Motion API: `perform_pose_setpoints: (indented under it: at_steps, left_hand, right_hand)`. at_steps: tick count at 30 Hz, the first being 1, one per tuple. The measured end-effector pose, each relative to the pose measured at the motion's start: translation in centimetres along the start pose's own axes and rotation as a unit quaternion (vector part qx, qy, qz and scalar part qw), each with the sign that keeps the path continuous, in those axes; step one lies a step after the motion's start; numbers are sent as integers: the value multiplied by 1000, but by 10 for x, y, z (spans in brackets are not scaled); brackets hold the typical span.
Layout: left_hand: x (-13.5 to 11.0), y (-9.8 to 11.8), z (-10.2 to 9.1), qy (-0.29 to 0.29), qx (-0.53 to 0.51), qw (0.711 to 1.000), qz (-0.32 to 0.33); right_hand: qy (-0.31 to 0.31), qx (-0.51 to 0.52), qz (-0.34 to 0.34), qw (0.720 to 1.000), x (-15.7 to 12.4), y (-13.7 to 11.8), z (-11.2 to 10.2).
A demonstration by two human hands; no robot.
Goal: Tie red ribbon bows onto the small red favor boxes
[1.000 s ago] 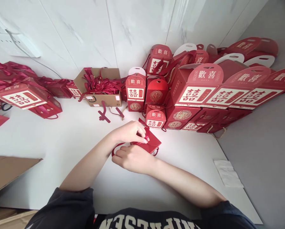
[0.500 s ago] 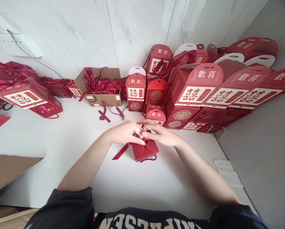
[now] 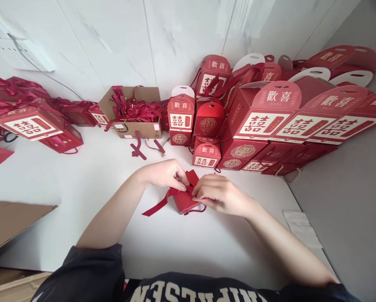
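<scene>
A small red gift box (image 3: 183, 203) sits on the white table in front of me, with a twisted cord handle at its lower right. A red ribbon (image 3: 156, 207) crosses its top, one tail hanging out to the left. My left hand (image 3: 166, 174) is closed, thumb and fingers pinching the ribbon over the box's top. From the right, my right hand (image 3: 221, 195) also pinches the ribbon, its fingers bent and slightly blurred. The exact shape of the ribbon between the hands is partly hidden.
Red printed gift boxes (image 3: 263, 109) stand stacked at the back right. Behind my left hand is a cardboard box (image 3: 140, 131) full of ribbons, with ribbon pieces (image 3: 138, 151) before it. Ribboned boxes (image 3: 33, 123) crowd the left; a cardboard flap (image 3: 14, 222) juts in nearer.
My right hand has moved right and slightly down, apart from my left hand, drawing on the ribbon. More of the box's top shows. My left hand has barely moved.
</scene>
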State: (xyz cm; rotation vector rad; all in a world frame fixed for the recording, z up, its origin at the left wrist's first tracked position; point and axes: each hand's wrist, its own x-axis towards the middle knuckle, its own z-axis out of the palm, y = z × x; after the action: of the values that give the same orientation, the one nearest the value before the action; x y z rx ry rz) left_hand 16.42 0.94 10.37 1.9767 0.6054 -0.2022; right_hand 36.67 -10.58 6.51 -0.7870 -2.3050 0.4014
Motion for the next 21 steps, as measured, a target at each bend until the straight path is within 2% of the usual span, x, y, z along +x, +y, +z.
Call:
perform_pose_setpoints:
  at_steps: [3, 7, 16, 21]
  left_hand:
    - [2, -2, 0, 0, -7, 1000, 10]
    - [3, -3, 1, 0, 6, 1000, 8]
    - [4, -3, 6, 14, 14, 1000, 20]
    - [5, -7, 5, 19, -12, 1000, 1]
  right_hand:
    - [-38, -133, -38, 990, -5, -12, 1]
    - [-38, -235, -66, 969, -7, -19, 4]
    - [-25, -254, -30, 966, -8, -27, 11]
    - [-8, -291, -45, 956, -11, -30, 12]
